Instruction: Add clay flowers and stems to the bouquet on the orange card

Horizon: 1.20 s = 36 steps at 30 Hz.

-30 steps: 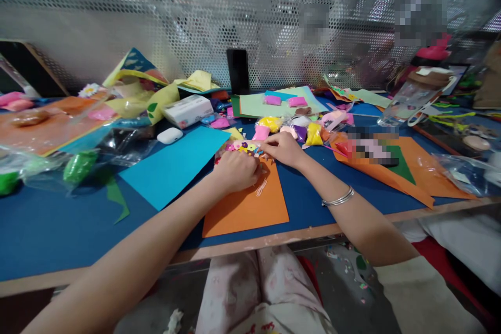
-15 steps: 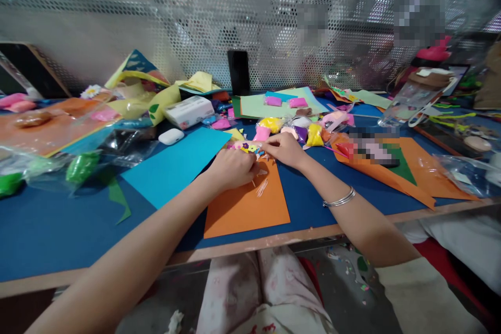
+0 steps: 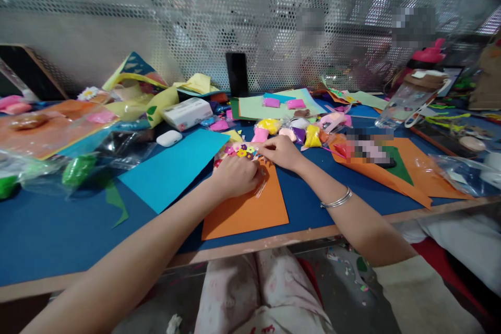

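Observation:
Small colourful flower pieces [image 3: 243, 150] in pink, purple and yellow lie in a cluster at the far end of an orange sheet [image 3: 250, 216]. My left hand [image 3: 237, 175] rests over the sheet just in front of them, its fingers curled under so that what they hold is hidden. At the cluster's right side, my right hand [image 3: 282, 151] has thumb and forefinger pinched together; anything between them is too small to make out. Thin white strips [image 3: 260, 188] lie on the orange sheet beside my left hand.
Left of the hands lies a blue sheet [image 3: 176, 167], with a white earbud case [image 3: 169, 138] behind it. Bagged clay packets [image 3: 313, 135] sit beyond my right hand. A phone [image 3: 237, 74] leans against the perforated metal screen. A clear bottle [image 3: 407, 99] stands at right.
My left hand has shifted slightly towards me, and more of the flower pieces show. My right hand stays pinched at nearly the same spot. The whole view has moved a little.

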Each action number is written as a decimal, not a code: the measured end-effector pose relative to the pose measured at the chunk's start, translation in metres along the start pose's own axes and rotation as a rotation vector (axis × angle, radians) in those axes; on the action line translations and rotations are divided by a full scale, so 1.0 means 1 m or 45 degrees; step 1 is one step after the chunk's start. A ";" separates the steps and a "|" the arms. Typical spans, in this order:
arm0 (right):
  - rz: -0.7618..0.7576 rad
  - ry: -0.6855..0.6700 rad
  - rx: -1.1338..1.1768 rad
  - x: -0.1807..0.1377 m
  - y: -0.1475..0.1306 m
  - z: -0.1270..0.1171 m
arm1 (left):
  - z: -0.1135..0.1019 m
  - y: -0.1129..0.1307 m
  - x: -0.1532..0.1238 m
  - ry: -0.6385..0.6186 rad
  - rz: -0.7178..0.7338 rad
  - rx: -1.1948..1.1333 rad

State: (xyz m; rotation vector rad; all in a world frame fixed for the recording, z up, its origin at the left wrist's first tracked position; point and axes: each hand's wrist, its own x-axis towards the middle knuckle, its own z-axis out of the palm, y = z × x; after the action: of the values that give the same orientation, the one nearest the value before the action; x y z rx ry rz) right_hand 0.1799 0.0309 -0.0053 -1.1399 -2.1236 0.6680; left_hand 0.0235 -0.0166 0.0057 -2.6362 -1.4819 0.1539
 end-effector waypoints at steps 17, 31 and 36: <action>0.141 0.045 0.259 0.001 -0.006 -0.001 | 0.003 -0.009 0.004 0.225 -0.109 -0.254; 0.194 -0.302 1.258 -0.005 -0.022 -0.001 | 0.008 -0.022 0.002 0.796 -0.158 -0.122; 0.241 -0.261 1.214 -0.005 -0.021 0.000 | 0.007 -0.024 0.001 0.785 -0.158 -0.129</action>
State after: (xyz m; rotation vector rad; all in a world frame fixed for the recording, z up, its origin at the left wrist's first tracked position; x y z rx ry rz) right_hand 0.1710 0.0165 0.0077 -0.7292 -1.4975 1.6981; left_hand 0.0029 -0.0028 0.0025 -2.3236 -1.4340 -0.6936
